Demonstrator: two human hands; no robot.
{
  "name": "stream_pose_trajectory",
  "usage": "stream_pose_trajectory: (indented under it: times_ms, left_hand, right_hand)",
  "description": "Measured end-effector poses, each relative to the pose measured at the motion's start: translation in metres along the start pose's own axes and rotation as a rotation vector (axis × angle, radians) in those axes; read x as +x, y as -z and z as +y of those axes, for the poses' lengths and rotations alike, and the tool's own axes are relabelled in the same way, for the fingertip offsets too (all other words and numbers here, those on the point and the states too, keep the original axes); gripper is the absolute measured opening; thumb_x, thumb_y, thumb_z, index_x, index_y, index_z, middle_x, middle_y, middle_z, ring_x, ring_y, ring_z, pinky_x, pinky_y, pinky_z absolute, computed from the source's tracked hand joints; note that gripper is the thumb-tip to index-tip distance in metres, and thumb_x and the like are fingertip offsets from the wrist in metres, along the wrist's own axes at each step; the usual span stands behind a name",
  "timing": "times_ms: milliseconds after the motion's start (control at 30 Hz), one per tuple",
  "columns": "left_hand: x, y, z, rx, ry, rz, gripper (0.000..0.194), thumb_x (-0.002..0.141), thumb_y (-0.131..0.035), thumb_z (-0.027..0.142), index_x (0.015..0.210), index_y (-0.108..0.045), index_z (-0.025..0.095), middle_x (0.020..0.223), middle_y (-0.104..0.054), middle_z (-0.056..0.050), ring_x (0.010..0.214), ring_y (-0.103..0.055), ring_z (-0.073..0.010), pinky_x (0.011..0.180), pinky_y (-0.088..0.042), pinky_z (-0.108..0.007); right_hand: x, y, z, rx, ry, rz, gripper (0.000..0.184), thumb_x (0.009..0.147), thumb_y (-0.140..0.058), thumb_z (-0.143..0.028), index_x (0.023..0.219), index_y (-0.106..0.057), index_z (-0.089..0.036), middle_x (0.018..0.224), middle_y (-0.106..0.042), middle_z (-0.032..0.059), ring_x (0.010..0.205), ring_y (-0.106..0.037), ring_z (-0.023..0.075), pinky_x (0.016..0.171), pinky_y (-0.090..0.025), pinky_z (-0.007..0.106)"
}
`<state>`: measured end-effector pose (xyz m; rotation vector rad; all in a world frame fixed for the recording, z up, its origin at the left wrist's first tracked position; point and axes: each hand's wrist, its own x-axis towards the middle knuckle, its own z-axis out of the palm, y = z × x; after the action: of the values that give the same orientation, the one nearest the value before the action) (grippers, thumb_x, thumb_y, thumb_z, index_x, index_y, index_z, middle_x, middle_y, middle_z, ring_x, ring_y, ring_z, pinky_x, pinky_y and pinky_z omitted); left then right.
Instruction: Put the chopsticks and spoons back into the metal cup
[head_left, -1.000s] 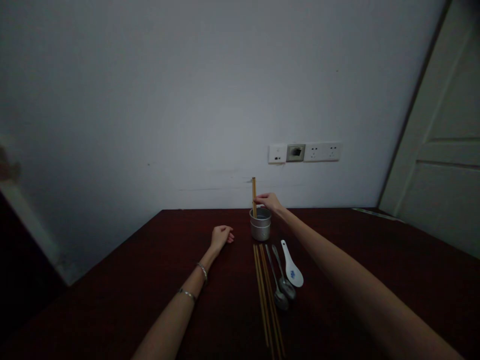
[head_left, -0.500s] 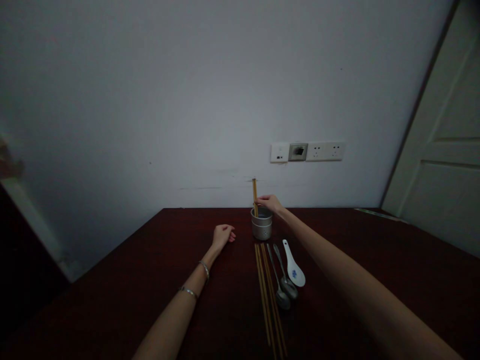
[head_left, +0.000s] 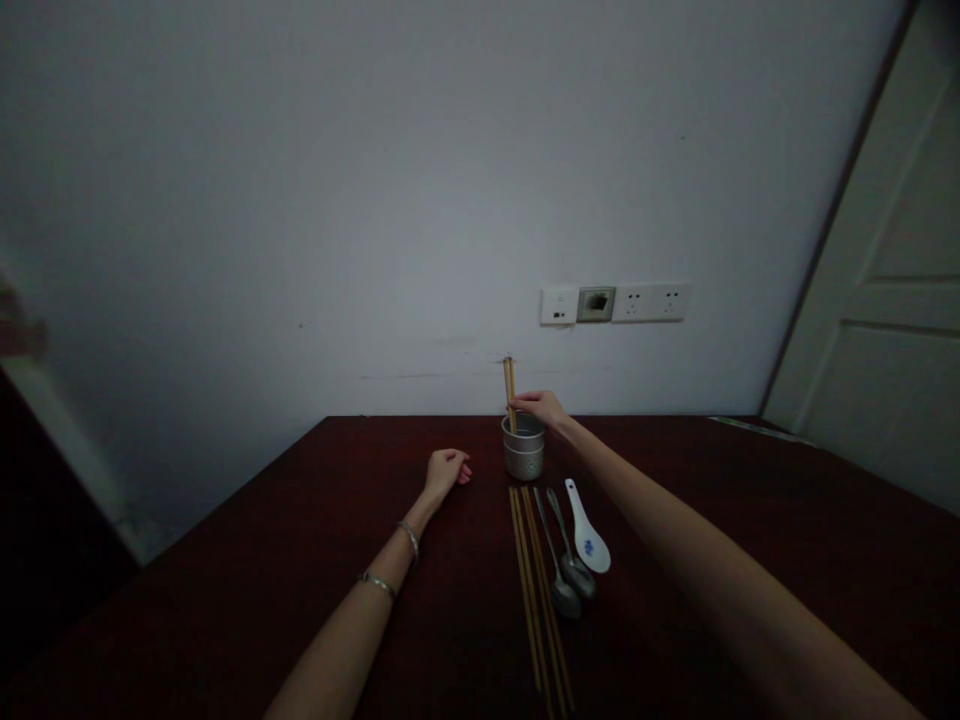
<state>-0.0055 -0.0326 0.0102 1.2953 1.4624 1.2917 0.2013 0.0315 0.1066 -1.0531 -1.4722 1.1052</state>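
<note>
My right hand (head_left: 540,406) pinches a pair of wooden chopsticks (head_left: 508,374), their lower ends inside a silver metal utensil holder (head_left: 523,461). Small holes mark the front of the holder, which stands upright near the wall; its inside is mostly hidden. Left of it, my left hand (head_left: 446,470) rests on the table with its fingers curled and nothing visible in them. In front of the holder lie several more wooden chopsticks (head_left: 528,590), two metal spoons (head_left: 567,598) and a white ceramic spoon (head_left: 589,540) with a blue mark.
The dark red wooden table (head_left: 337,510) meets a pale wall (head_left: 420,250) at its back edge. Sockets and switches (head_left: 649,303) sit on the wall above. On the right is a white panelled door (head_left: 892,290). A thin flat strip (head_left: 761,431) lies at the table's back right.
The upper ends of the held chopsticks have tilted slightly left and spread a little apart. My left hand and the laid-out utensils have stayed in place.
</note>
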Motion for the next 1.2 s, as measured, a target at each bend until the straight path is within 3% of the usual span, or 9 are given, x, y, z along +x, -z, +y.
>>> stream_pose_trajectory:
  times_ms: [500,1000,1200]
  left_hand:
    - [-0.002,0.000,0.003,-0.017,-0.001,-0.013,0.016,0.075,-0.040,0.012,0.070,-0.055,0.011,0.046,-0.056,0.000,0.035,-0.050,-0.0075,0.037,-0.038,-0.017]
    - [0.001,0.000,-0.001,0.015,-0.027,-0.017,0.016,0.075,-0.041,0.014,0.072,-0.056,0.009,0.047,-0.056,0.000,0.036,-0.050,-0.0063,0.038,-0.037,-0.015]
    - [-0.002,0.000,0.001,0.011,-0.036,-0.022,0.016,0.074,-0.040,0.013,0.071,-0.056,0.009,0.046,-0.056,0.000,0.036,-0.050,-0.0069,0.038,-0.038,-0.016]
  right_hand:
    - [0.001,-0.002,0.005,-0.043,0.016,0.003,0.009,0.063,-0.067,-0.019,0.066,-0.068,-0.011,0.066,-0.069,0.0080,0.060,-0.062,0.0146,0.059,-0.049,0.023]
    - [0.006,0.001,0.011,-0.186,0.020,0.024,0.022,0.058,-0.071,-0.028,0.071,-0.070,-0.010,0.062,-0.068,0.0046,0.056,-0.059,0.0127,0.051,-0.043,0.020]
    - [0.004,0.005,0.011,-0.204,0.035,0.019,0.027,0.056,-0.072,-0.031,0.073,-0.070,-0.010,0.065,-0.068,0.0059,0.060,-0.060,0.0139,0.055,-0.045,0.022]
